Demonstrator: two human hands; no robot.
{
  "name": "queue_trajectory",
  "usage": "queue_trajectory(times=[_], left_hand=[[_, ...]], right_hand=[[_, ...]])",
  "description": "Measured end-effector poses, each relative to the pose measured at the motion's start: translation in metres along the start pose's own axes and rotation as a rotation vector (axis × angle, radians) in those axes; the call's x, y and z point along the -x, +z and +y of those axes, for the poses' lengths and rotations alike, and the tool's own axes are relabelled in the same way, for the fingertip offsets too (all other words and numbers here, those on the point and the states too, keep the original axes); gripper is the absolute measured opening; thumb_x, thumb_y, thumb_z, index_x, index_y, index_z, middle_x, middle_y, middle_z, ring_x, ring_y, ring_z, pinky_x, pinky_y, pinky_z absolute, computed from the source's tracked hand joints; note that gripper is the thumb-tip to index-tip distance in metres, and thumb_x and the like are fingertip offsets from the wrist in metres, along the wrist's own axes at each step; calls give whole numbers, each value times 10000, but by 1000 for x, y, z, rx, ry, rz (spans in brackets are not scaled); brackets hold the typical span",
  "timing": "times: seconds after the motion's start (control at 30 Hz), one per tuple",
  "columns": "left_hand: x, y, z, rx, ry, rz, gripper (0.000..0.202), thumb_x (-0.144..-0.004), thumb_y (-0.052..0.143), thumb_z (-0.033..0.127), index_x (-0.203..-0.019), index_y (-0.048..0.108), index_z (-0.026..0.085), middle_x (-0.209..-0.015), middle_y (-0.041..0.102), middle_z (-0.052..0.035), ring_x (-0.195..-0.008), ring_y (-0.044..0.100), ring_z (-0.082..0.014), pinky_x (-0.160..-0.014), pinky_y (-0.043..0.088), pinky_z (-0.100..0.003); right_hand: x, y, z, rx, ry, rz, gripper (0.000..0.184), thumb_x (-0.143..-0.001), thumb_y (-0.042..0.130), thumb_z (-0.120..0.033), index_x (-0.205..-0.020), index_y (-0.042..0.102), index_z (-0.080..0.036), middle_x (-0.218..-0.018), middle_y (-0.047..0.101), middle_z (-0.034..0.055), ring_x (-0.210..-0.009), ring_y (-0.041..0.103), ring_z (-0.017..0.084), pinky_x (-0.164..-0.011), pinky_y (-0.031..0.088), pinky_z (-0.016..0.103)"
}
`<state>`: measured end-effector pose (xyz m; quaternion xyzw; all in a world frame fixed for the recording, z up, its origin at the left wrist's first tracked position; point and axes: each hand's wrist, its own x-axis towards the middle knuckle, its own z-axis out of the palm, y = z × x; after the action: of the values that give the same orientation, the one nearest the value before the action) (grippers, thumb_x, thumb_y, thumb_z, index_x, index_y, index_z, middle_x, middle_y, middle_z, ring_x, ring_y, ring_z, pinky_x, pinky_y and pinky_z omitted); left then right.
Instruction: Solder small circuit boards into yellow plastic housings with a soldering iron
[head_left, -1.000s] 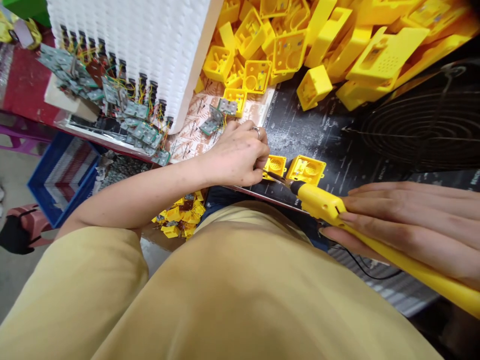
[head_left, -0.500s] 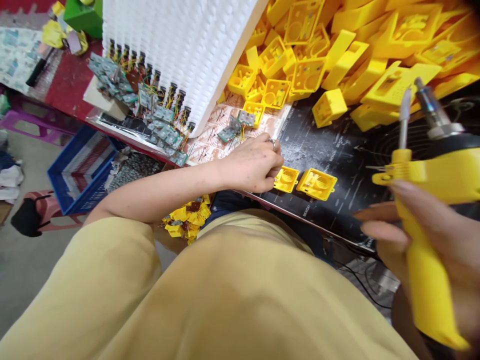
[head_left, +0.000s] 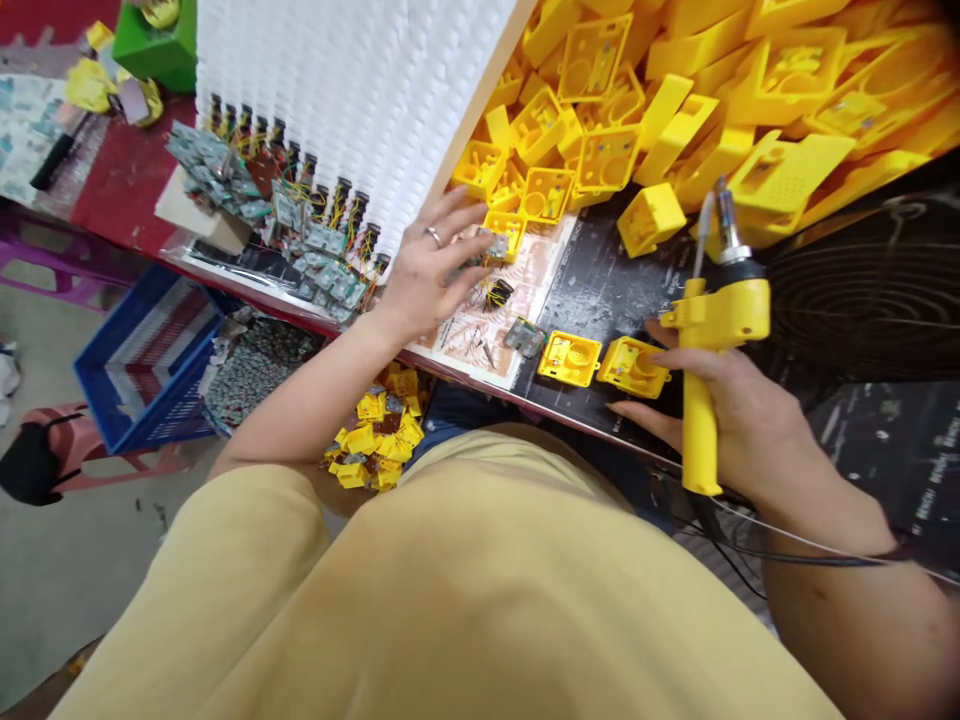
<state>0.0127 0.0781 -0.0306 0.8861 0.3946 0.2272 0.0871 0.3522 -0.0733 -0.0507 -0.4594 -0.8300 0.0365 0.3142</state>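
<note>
My left hand (head_left: 427,268) is open, fingers spread over a small circuit board (head_left: 493,246) beside a yellow plastic box (head_left: 511,222); whether the fingertips touch the board, I cannot tell. My right hand (head_left: 750,415) grips a yellow soldering gun (head_left: 699,430), its tip pointing away from me. The fingers of that hand also reach the right-hand one of two yellow housings, an open housing (head_left: 630,372). The left-hand yellow housing (head_left: 568,358) lies beside it. Left of that is a loose circuit board (head_left: 525,338), with a black part with wires (head_left: 498,292) farther back.
A heap of yellow housings (head_left: 720,110) covers the back right. White foam (head_left: 337,90) stands at the back left, with wired circuit boards (head_left: 322,245) along its edge. A black fan grille (head_left: 847,290) is at the right. Below sit a blue crate (head_left: 120,390) and more yellow parts (head_left: 367,450).
My left hand has moved from the left-hand housing to the back left and spread its fingers. A circuit board now shows there. My right hand has brought the soldering gun leftward to the housings.
</note>
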Motion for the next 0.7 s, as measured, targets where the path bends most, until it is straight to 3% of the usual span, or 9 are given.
queue_trajectory(times=[0.1, 0.2, 0.3, 0.37, 0.47, 0.6, 0.7], left_hand=[[-15, 11, 7, 130, -21, 10, 294, -1033, 529, 472, -1064, 737, 267, -1328, 726, -64, -1478, 504, -260, -1240, 388, -532], [-35, 1, 14, 378, -103, -51, 366, -1026, 524, 529, -1015, 747, 239, -1124, 787, -49, -1274, 675, -255, -1142, 497, -492], [-58, -14, 24, 610, -131, -227, 386, -1020, 519, 503, -1046, 756, 198, -1010, 791, -51, -1020, 748, -211, -981, 574, -428], [-70, -18, 33, 656, -65, -405, 301, -982, 565, 411, -1024, 774, 197, -973, 791, -49, -918, 742, -187, -881, 581, -377], [-73, -14, 53, 447, 107, -594, 166, -876, 642, 286, -909, 791, 221, -858, 780, -16, -873, 725, -187, -894, 546, -369], [-61, -3, 76, 119, 146, -543, 85, -842, 680, 250, -848, 762, 228, -778, 740, 12, -974, 689, -210, -1136, 388, -504], [-54, 0, 83, 77, 128, -539, 117, -865, 644, 248, -810, 741, 215, -782, 731, 3, -999, 664, -220, -1166, 341, -538]], right_hand=[[-1, 5, -9, -9, 33, 36, 388, -917, 749, -356, -1210, 550, -199, -1293, 682, 119, -1115, 705, 240, -868, 623, 334], [-2, 12, -18, 7, 57, 72, 391, -922, 739, -387, -1205, 549, -196, -1230, 697, 112, -1071, 717, 258, -847, 634, 367], [-11, 23, -25, 28, 25, 67, 398, -924, 733, -399, -1219, 565, -192, -1120, 713, 97, -982, 729, 251, -761, 627, 348], [-20, 26, -29, 30, -3, 81, 464, -900, 752, -448, -1236, 569, -185, -1110, 717, 101, -970, 726, 243, -805, 624, 357], [-27, 15, -35, 29, 7, 158, 471, -874, 785, -438, -1229, 585, -201, -1105, 734, 82, -932, 724, 210, -878, 603, 355], [-10, -17, -43, 64, 76, 234, 245, -878, 792, -241, -1090, 670, -252, -777, 706, -44, -621, 640, 114, -653, 511, 236], [16, -39, -43, 166, 147, 111, 229, -952, 686, -477, -1132, 715, -339, -632, 602, -62, -540, 573, 130, -607, 458, 280]])
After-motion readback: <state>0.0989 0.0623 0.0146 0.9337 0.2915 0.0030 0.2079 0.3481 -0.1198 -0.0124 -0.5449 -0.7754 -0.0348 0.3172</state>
